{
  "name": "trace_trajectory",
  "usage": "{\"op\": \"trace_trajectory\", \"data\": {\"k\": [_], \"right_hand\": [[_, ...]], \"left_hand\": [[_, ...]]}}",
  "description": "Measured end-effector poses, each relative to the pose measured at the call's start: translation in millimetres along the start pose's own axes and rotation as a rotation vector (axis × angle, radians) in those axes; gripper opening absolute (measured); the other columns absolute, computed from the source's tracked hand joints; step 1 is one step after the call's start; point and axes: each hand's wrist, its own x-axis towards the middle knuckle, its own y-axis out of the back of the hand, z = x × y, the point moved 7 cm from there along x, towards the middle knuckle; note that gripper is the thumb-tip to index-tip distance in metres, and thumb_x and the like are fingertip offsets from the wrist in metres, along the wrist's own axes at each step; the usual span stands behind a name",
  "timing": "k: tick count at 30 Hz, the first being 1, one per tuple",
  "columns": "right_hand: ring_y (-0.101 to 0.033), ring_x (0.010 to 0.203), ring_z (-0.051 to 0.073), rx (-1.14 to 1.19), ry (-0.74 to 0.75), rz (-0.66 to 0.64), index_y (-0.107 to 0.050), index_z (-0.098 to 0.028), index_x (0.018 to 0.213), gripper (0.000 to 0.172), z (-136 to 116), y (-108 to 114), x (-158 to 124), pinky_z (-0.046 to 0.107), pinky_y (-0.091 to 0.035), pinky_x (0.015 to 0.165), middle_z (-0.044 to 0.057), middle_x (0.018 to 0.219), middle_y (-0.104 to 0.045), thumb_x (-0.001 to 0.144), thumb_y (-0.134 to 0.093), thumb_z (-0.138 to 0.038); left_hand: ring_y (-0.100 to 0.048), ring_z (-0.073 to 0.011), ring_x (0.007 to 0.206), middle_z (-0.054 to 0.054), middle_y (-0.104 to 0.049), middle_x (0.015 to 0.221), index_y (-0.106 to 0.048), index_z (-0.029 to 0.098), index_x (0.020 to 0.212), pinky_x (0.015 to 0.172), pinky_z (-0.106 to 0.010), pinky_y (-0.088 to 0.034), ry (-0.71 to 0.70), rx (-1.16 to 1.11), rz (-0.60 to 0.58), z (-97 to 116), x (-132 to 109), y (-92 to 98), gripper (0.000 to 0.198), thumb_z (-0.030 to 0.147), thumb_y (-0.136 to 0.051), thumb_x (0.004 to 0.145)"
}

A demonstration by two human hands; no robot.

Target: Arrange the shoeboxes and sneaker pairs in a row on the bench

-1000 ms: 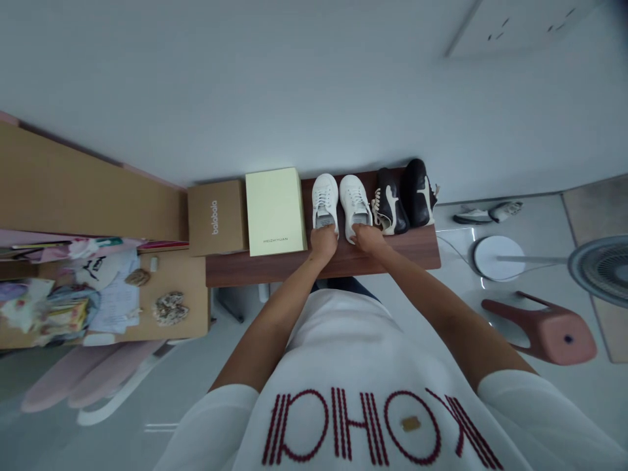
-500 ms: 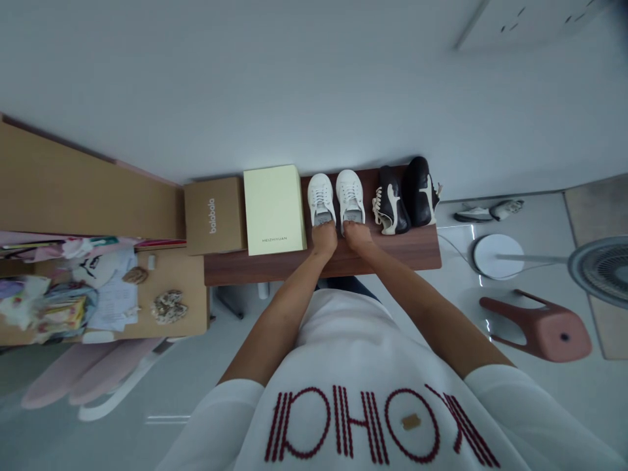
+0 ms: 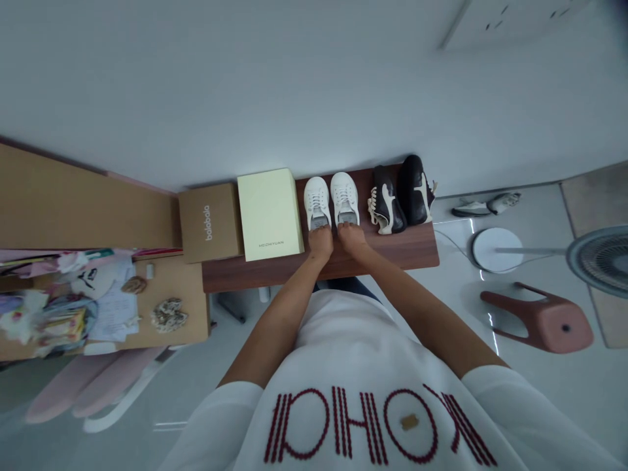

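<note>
The left hand (image 3: 321,242) grips the heel of one white lace-up shoe (image 3: 316,198), the right hand (image 3: 351,237) grips the matching white shoe (image 3: 345,195), side by side on the brown wooden bench (image 3: 407,250); best to hold softly, toes level

The left arm (image 3: 277,315) and the right arm (image 3: 418,304), both bare below the sleeves (image 3: 230,409), reach forward from the body (image 3: 348,347) and slant inward, elbows nearly straight. The left hand (image 3: 321,243) and the right hand (image 3: 352,238) sit side by side with a narrow gap between them, backs turned up and wrists (image 3: 316,261) roughly in line with the forearms. On each hand the fingers (image 3: 347,228) are bent and closed in a grip, their tips hidden.
</note>
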Motion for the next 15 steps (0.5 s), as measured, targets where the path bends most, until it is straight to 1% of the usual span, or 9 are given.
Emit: {"op": "trace_trajectory", "data": {"k": [2,4,6,8,10,11,13,14,15], "right_hand": [[-0.066,0.123,0.031,0.031,0.022,0.028,-0.067,-0.009,0.126,0.031,5,4,-6,0.037,-0.051,0.102,0.026,0.136,-0.068,0.105,-0.045,-0.01],[-0.061,0.125,0.032,0.079,0.051,0.094,-0.068,-0.012,0.127,0.028,19,12,-16,0.039,-0.048,0.105,0.024,0.138,-0.067,0.105,-0.052,-0.019],[-0.058,0.125,0.034,0.133,0.062,0.197,-0.068,-0.013,0.129,0.032,44,23,-27,0.043,-0.045,0.108,0.022,0.134,-0.067,0.107,-0.052,-0.028],[-0.056,0.125,0.036,0.174,0.026,0.307,-0.068,-0.013,0.134,0.038,82,33,-39,0.047,-0.043,0.111,0.022,0.133,-0.067,0.108,-0.047,-0.03],[-0.055,0.126,0.038,0.201,-0.065,0.404,-0.067,-0.012,0.136,0.041,129,41,-49,0.051,-0.043,0.112,0.024,0.135,-0.066,0.107,-0.046,-0.032],[-0.054,0.128,0.04,0.217,-0.107,0.45,-0.066,-0.011,0.138,0.043,153,43,-53,0.054,-0.042,0.113,0.025,0.137,-0.065,0.106,-0.048,-0.033],[-0.052,0.134,0.043,0.248,-0.227,0.544,-0.061,-0.01,0.145,0.049,201,48,-60,0.061,-0.039,0.115,0.028,0.143,-0.062,0.104,-0.052,-0.035],[-0.052,0.136,0.045,0.257,-0.304,0.581,-0.058,-0.008,0.146,0.053,224,48,-62,0.064,-0.039,0.115,0.031,0.144,-0.06,0.103,-0.054,-0.038],[-0.053,0.136,0.046,0.262,-0.384,0.581,-0.058,-0.005,0.144,0.057,244,46,-62,0.065,-0.04,0.114,0.033,0.143,-0.061,0.101,-0.057,-0.042]], "left_hand": [[-0.066,-0.0325,0.125,-0.023,-0.074,0.127,-0.068,0.008,0.131,0.107,-0.041,-0.044,0.014,0.024,0.023,2,-5,7.8,0.034,0.02,-0.051,0.104],[-0.061,-0.035,0.132,-0.025,-0.069,0.134,-0.061,0.007,0.141,0.111,-0.044,-0.043,0.025,0.034,0.088,9,-10,19.8,0.041,0.025,-0.055,0.104],[-0.058,-0.0364,0.136,-0.026,-0.065,0.14,-0.052,0.009,0.151,0.114,-0.046,-0.042,0.009,0.017,0.152,22,-15,30.6,0.052,0.03,-0.057,0.104],[-0.056,-0.0362,0.138,-0.024,-0.063,0.143,-0.047,0.013,0.157,0.116,-0.046,-0.041,-0.047,-0.023,0.174,41,-16,34.5,0.056,0.031,-0.057,0.105],[-0.054,-0.036,0.14,-0.023,-0.061,0.145,-0.047,0.015,0.158,0.118,-0.046,-0.04,-0.132,-0.081,0.161,65,-13,30.2,0.057,0.032,-0.058,0.105],[-0.055,-0.0357,0.14,-0.022,-0.061,0.145,-0.048,0.014,0.157,0.118,-0.046,-0.04,-0.175,-0.119,0.142,78,-11,24.9,0.056,0.032,-0.058,0.105],[-0.058,-0.0339,0.137,-0.022,-0.064,0.142,-0.054,0.013,0.152,0.117,-0.044,-0.042,-0.239,-0.211,0.068,102,-4,8.1,0.052,0.031,-0.061,0.103],[-0.061,-0.0327,0.134,-0.021,-0.066,0.139,-0.058,0.013,0.148,0.115,-0.042,-0.044,-0.251,-0.266,0.016,113,-1,-2.7,0.049,0.031,-0.063,0.103],[-0.063,-0.0315,0.13,-0.021,-0.068,0.136,-0.061,0.012,0.144,0.113,-0.041,-0.046,-0.245,-0.326,-0.039,123,3,-14.1,0.046,0.03,-0.065,0.102]]}}
